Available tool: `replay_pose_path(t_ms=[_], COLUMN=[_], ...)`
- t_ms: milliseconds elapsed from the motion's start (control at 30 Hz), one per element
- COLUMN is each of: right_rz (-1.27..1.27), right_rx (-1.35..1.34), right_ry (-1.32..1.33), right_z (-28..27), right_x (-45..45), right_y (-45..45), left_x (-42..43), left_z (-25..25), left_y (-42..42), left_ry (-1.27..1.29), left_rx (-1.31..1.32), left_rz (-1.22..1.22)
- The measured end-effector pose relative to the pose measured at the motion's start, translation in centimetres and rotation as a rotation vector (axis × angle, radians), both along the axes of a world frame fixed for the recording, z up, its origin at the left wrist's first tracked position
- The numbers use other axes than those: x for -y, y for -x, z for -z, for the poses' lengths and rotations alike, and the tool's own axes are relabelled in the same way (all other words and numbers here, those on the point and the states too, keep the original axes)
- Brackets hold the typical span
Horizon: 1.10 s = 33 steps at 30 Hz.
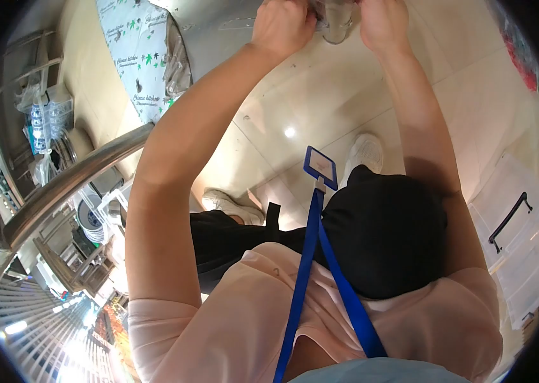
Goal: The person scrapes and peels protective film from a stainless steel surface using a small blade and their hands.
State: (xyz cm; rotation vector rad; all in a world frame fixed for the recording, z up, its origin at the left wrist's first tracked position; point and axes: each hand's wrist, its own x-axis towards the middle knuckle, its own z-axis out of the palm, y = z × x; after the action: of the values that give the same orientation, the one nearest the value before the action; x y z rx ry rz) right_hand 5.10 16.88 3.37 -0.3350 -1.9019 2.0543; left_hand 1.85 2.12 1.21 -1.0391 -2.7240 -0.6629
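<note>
At the top edge of the head view, both my arms reach away from me. My left hand is closed, its fingers curled against a clear, see-through thing with a rounded lower end. On the other side of it is my right hand, fingers bent in toward the same thing and partly cut off by the frame. Whether the clear thing is a cup or thin plastic, I cannot tell. Beside my left hand lies a grey metal-looking surface.
A white cover printed with green leaves hangs at upper left, near a metal rail. Racks with stacked bowls stand left. A clear bin with a black handle is at right. My lanyard badge dangles over the tiled floor.
</note>
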Motion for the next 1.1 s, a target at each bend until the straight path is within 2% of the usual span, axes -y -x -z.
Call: replay_pose_path(t_ms=[67, 200, 300, 400, 467, 533, 600, 667, 733, 833, 933, 1000, 1033, 1100], right_rz=[-0.023, -0.012, -0.025, 0.066, 0.182, 0.346, 0.011, -0.319, -0.616, -0.461, -0.678, -0.619, -0.587, -0.542], right_rx=[-0.001, 0.003, -0.062, -0.007, 0.093, 0.161, -0.037, -0.391, -0.308, -0.201, 0.157, 0.005, -0.061, -0.025], right_ry=[0.096, -0.024, -0.002, 0.067, 0.032, -0.332, -0.492, -0.917, -1.145, -1.409, -1.435, -1.513, -1.551, -1.564], right_z=[0.8, 0.3, 2.0, 2.1, 2.2, 1.4, 3.3, 1.4, 0.8, 1.0, 0.8, 2.6, 2.9, 3.4], right_x=[-0.1, -0.3, -0.3, 0.2, -0.1, 1.4, 4.1, 6.8, 9.0, 11.5, 12.2, 12.2, 12.1, 12.2], right_y=[0.4, 0.2, 0.1, -0.2, -1.7, -4.6, -7.8, -7.5, -5.2, -1.8, -1.3, -2.7, -3.5, -4.3], left_x=[-0.2, 1.1, 3.2, 5.9, 8.0, 9.8, 11.4, 12.1, 12.4, 12.8, 12.7, 13.0, 13.2, 14.3], left_z=[0.1, 0.9, -1.4, -2.2, -2.7, -2.8, -2.6, -3.0, -3.3, -3.8, -4.3, -4.3, -4.3, -4.0], left_y=[0.5, 2.3, 2.9, 4.2, 4.9, 5.5, 6.4, 6.8, 7.1, 7.4, 7.4, 7.8, 8.1, 8.9], left_ry=[-0.062, -0.271, -0.298, -0.539, -0.588, -0.661, -0.747, -0.797, -0.825, -0.861, -0.891, -0.871, -0.758, -0.544], left_rx=[-0.022, 0.021, 0.303, 0.63, 0.607, 0.594, 0.575, 0.641, 0.681, 0.746, 0.799, 0.775, 0.724, 0.615], left_rz=[0.008, 0.002, -0.178, -0.249, -0.25, -0.286, -0.356, -0.372, -0.395, -0.447, -0.432, -0.472, -0.503, -0.568])
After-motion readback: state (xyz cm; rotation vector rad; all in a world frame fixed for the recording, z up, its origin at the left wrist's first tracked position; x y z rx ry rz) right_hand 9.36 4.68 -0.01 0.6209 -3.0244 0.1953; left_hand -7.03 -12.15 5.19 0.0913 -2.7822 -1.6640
